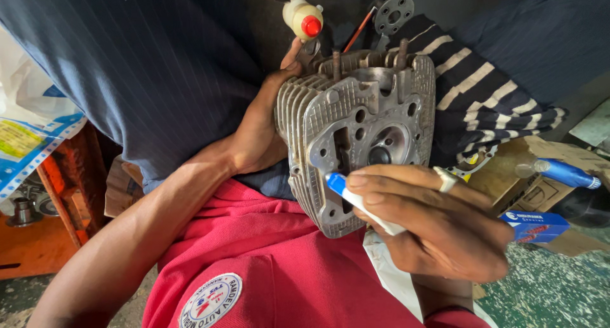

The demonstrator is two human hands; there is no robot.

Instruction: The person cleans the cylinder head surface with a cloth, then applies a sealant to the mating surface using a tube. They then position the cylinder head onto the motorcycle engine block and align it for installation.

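A grey finned metal engine cylinder head (pixel 356 124) rests upright on my lap, its flat face with ports turned toward me. My left hand (pixel 260 128) grips its finned left side from behind. My right hand (pixel 438 223), a ring on one finger, holds a white tube with a blue tip (pixel 356 199). The blue tip touches the lower left of the flat face.
A small cream bottle with a red cap (pixel 304 20) and a round metal flange (pixel 394 13) lie beyond the head. A dark striped cloth (pixel 483 99) is at right, with a blue box (pixel 537 226) and a blue-handled tool (pixel 562 173). An orange bench (pixel 57 194) stands at left.
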